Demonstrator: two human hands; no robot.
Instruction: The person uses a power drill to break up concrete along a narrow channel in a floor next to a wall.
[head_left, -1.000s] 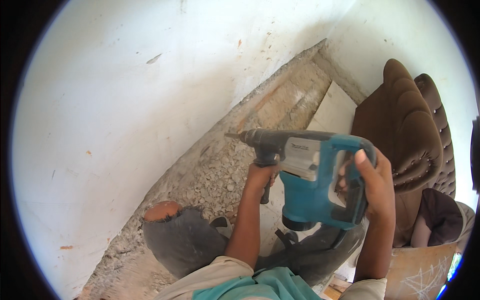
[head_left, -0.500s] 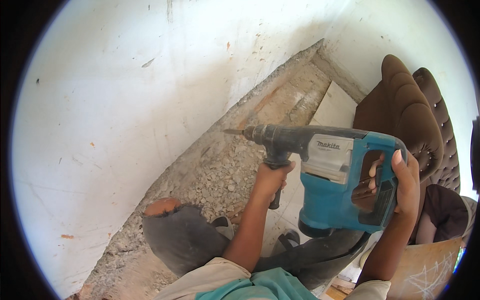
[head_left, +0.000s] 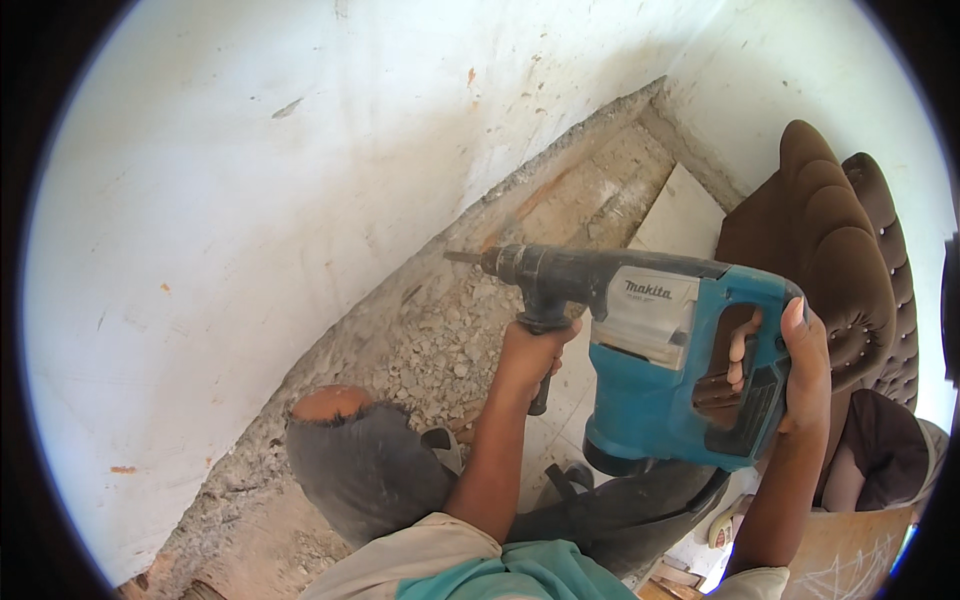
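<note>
A teal and black rotary hammer drill (head_left: 640, 380) is held level across my front, its metal bit (head_left: 463, 257) pointing left toward the foot of the white wall (head_left: 250, 200). Whether the tip touches the wall I cannot tell. Wrapped round the black side handle below the chuck is my left hand (head_left: 535, 352). My right hand (head_left: 800, 360) grips the rear handle, thumb on the outside and fingers showing through the opening by the trigger.
Broken rubble (head_left: 440, 360) lies along the wall's foot, left of pale floor tiles (head_left: 680, 215). A brown tufted sofa (head_left: 825, 240) stands at the right. Below it are a dark cloth (head_left: 885, 450) and a wooden board (head_left: 840, 550). My bent knee (head_left: 335, 403) is near the wall.
The drill has shifted slightly left with both hands still on it. The wall corner and sofa sit a little farther right in view.
</note>
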